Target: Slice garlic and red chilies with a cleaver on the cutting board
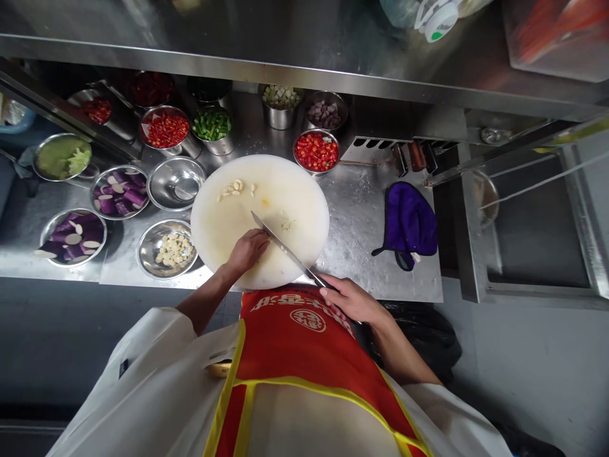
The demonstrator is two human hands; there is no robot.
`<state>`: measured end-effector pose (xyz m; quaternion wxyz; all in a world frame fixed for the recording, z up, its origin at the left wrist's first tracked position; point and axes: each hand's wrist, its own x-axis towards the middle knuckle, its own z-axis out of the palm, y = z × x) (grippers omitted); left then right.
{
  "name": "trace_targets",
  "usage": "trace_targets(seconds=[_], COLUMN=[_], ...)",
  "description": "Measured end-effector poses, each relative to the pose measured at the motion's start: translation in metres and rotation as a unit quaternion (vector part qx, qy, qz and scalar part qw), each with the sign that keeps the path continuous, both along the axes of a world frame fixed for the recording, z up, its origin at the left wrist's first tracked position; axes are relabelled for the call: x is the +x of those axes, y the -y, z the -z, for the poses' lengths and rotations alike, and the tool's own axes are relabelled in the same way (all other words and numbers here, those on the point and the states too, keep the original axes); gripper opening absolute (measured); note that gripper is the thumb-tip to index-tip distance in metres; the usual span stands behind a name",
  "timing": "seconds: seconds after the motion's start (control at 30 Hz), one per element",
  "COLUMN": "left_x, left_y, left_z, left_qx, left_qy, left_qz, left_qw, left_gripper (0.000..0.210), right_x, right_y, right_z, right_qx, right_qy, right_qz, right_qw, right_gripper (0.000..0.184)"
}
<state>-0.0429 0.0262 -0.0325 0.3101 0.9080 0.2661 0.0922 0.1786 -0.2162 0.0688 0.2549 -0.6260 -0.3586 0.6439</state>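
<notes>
Right hand (353, 298) clasps the knife (297, 259), left hand (248, 250) curls by its blade (280, 242), grasp unclear, and the red apron (304, 355) bears white Chinese characters (289, 300).

On the metal counter (356, 235) (shiny): white board (295, 187), bowls (162, 184), purple cloth (412, 219).

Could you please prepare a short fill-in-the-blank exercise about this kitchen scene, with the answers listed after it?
1. The right hand holds a ____.
2. The cloth to the right of the white chopping board is ____.
3. The apron is ____ with yellow edging.
4. The steel bowl nearest the left hand holds peeled ____ cloves.

Missing words: knife; purple; red; garlic.
</notes>
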Motion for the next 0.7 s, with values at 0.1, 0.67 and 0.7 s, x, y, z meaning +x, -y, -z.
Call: trace_targets(seconds=[0.1,0.67,0.7], left_x=[0.001,0.018,0.019], left_y=[0.001,-0.023,-0.024], left_z=[0.0,-0.029,-0.029], left_qx=[0.005,0.002,0.004], left_qy=[-0.003,-0.086,-0.095], left_qz=[0.006,0.169,0.172], left_qw=[1.0,0.982,0.98], left_gripper=[0.029,0.028,0.028], right_x=[-0.011,0.003,0.003], right_y=[-0.012,-0.002,-0.002], right_z=[0.015,0.029,0.029], right_qx=[0.021,-0.004,-0.004], right_qy=[0.014,-0.097,-0.096], right_qz=[0.012,0.143,0.143], right_qw=[1.0,0.985,0.985], right_gripper=[0.055,0.069,0.068])
